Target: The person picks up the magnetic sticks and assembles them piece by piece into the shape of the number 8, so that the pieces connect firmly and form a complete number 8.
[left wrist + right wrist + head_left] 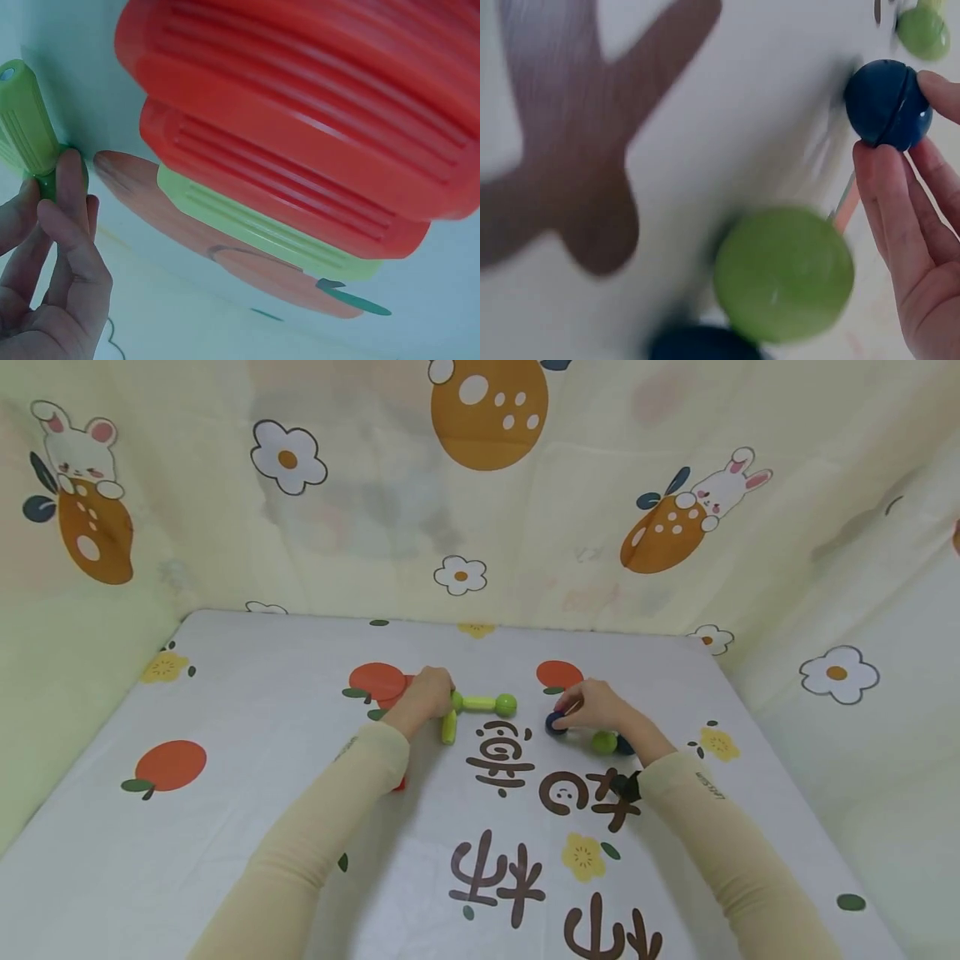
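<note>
In the head view my left hand pinches a green ball that joins two green rods, one pointing right to another green ball, one toward me. The left wrist view shows the fingers of that hand around the ball below a ribbed green rod. My right hand grips a dark blue ball to the right of that structure. Seen from the right wrist, the thumb and fingers hold this blue ball, which has a groove across it.
Red ribbed rods and a light green one lie beside my left hand. Near my right wrist are a loose green ball and another dark blue ball. A patterned curtain rises behind the table.
</note>
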Demonstrator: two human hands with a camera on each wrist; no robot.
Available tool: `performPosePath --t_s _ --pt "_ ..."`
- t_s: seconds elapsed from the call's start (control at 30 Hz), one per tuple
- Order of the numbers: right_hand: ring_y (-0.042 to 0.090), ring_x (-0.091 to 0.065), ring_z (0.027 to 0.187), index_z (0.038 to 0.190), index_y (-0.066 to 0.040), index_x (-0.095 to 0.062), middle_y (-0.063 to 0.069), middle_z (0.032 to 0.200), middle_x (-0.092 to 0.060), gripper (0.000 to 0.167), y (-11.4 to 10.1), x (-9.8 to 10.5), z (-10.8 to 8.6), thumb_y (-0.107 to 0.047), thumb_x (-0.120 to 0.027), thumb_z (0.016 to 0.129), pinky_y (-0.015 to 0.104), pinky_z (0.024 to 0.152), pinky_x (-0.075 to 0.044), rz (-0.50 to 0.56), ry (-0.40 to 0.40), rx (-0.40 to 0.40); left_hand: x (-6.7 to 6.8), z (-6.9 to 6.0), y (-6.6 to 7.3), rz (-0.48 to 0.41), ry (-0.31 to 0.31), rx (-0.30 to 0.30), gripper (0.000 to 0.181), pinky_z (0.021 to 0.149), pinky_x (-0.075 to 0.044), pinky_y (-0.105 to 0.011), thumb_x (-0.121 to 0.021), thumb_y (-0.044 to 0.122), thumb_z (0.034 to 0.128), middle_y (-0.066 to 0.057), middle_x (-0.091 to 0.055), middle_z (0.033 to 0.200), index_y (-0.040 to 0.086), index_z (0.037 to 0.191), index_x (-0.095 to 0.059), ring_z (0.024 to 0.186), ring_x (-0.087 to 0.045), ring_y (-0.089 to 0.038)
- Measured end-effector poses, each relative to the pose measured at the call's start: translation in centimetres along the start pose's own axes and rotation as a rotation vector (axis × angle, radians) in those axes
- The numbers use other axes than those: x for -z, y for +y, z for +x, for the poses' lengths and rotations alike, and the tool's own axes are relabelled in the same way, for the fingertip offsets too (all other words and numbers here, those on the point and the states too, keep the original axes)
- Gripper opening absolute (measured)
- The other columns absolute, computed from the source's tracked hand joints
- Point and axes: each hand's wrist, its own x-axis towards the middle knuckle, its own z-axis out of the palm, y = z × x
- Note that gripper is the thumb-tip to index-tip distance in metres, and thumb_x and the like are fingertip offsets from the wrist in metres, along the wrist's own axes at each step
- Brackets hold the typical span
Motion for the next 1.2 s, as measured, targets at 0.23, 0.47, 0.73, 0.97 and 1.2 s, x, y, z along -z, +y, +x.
performPosePath --t_s 0.23,0.47,0.73,0.97,1.2 --pt "0.019 -0.064 0.082 0.093 -0.001 -0.068 0.006 0.087 -0.068 0.027 -1.7 -1.9 0.3 -0.018 -0.076 0.074 0.029 0.073 -0.050 0.111 -0.040 0.052 0.1 0.2 -0.2 -0.013 -0.010 -0.009 0.034 0.066 -0.047 -0.025 -0.060 0.007 0.0853 -0.012 -0.060 0.109 0.001 0.119 -0.060 0.082 -0.054 -0.018" --pt "0.015 -0.063 0.077 0.092 -0.001 -0.067 0.004 0.083 -0.067 0.026 -3.7 -3.8 0.5 -0.016 -0.076 0.073 0.026 0.068 -0.050 0.184 -0.079 0.138 0.2 0.1 -0.2 -0.013 -0.018 -0.012 0.036 0.059 -0.045 -0.022 -0.059 0.007 0.0856 -0.012 -0.060 0.110 0.002 0.121 -0.058 0.079 -0.054 -0.018" --pt "0.012 -0.062 0.077 0.092 -0.002 -0.066 0.004 0.084 -0.066 0.025 -6.2 -6.0 1.0 -0.014 -0.077 0.073 0.024 0.066 -0.050 0.215 -0.123 0.162 0.4 -0.2 -0.1 0.070 0.001 -0.066 0.029 0.055 -0.040 -0.021 -0.056 0.005 0.0853 -0.010 -0.062 0.103 0.004 0.113 -0.065 0.072 -0.049 -0.016" --pt "0.012 -0.062 0.075 0.090 -0.002 -0.066 0.004 0.083 -0.065 0.024 -8.1 -7.7 1.5 -0.012 -0.077 0.072 0.024 0.068 -0.051 0.275 -0.136 0.145 0.4 -0.2 0.0 0.074 -0.012 -0.058 0.026 0.052 -0.037 -0.021 -0.057 0.005 0.0851 -0.007 -0.059 0.089 0.004 0.109 -0.067 0.067 -0.048 -0.015" --pt "0.012 -0.062 0.073 0.090 0.000 -0.065 0.004 0.080 -0.065 0.024 -9.3 -8.9 1.7 -0.010 -0.077 0.072 0.024 0.067 -0.051 0.319 -0.123 0.163 0.5 -0.2 0.0 0.076 -0.024 -0.066 0.020 0.050 -0.036 -0.021 -0.055 0.004 0.0852 -0.007 -0.055 0.079 0.004 0.101 -0.068 0.064 -0.047 -0.015"
